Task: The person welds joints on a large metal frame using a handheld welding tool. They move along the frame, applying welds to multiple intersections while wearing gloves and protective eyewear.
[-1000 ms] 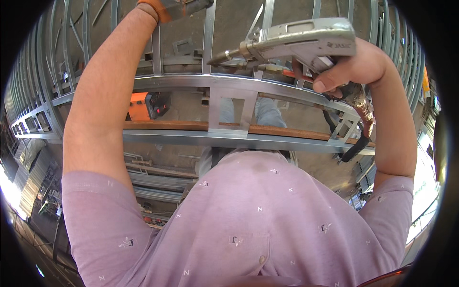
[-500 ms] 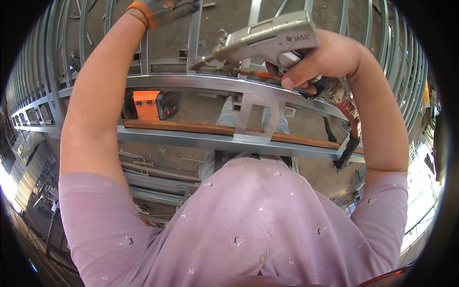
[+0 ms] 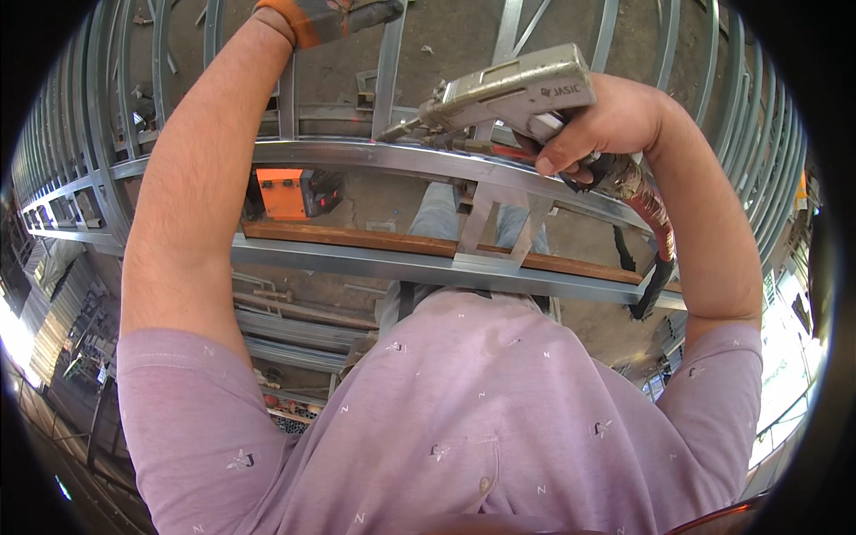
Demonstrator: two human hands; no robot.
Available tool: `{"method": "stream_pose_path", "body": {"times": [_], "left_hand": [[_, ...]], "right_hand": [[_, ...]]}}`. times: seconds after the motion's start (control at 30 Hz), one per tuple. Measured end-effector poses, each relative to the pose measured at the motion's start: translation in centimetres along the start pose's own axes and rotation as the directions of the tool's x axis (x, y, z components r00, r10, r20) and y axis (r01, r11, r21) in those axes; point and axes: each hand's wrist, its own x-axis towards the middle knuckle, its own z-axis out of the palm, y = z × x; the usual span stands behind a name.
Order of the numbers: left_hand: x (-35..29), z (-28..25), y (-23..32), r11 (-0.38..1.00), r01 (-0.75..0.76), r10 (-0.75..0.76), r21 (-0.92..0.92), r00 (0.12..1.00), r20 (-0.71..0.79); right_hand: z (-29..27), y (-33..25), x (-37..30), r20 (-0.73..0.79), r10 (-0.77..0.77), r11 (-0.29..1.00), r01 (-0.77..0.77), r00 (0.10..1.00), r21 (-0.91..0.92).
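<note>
Below you, on the brown floor [image 3: 584,323], an orange box [image 3: 282,193] with a dark end sits left of centre. Nearer you, long grey metal lengths [image 3: 290,329] lie stacked beside a narrow brownish strip [image 3: 308,311], and a small red object [image 3: 272,401] shows just past them. Far to your left you have a crumpled pale sheet [image 3: 64,259] and, near it, ribbed panelling [image 3: 77,314], bent by the lens

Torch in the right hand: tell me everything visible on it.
The torch has a boxy, scuffed, silver-grey body, metal by its look, with dark lettering on its side. It narrows to a slim nozzle pointing left and slightly down, by the joint of an upright and a rail; contact there is unclear. The right hand grips its handle; a wrapped, brownish cable hangs below.
</note>
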Motion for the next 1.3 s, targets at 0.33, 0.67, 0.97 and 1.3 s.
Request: {"method": "stream_pose_path", "body": {"times": [0.33, 0.67, 0.97, 1.3], "left_hand": [[0.4, 0.0, 0.2, 0.994, -0.06, 0.06, 0.087, 0.998, -0.005], [0.0, -0.1, 0.5, 0.998, -0.002, 0.001, 0.06, 1.0, 0.003], [0.7, 0.5, 0.6, 0.999, -0.002, 0.002, 0.047, 1.0, 0.004], [0.6, 0.4, 0.5, 0.999, -0.003, 0.003, 0.038, 1.0, 0.001]], "right_hand": [[0.2, 0.0, -0.1, 0.014, 0.002, 1.0, -0.002, 1.0, 0.001], [0.5, -0.7, -0.4, -0.007, -0.003, 0.995, 0.002, 1.0, -0.095], [0.7, -0.9, -0.7, -0.052, 0.03, 0.991, -0.036, 0.998, -0.127], [0.4, -0.6, -0.8, -0.048, 0.053, 0.991, -0.058, 0.997, -0.121]]}}
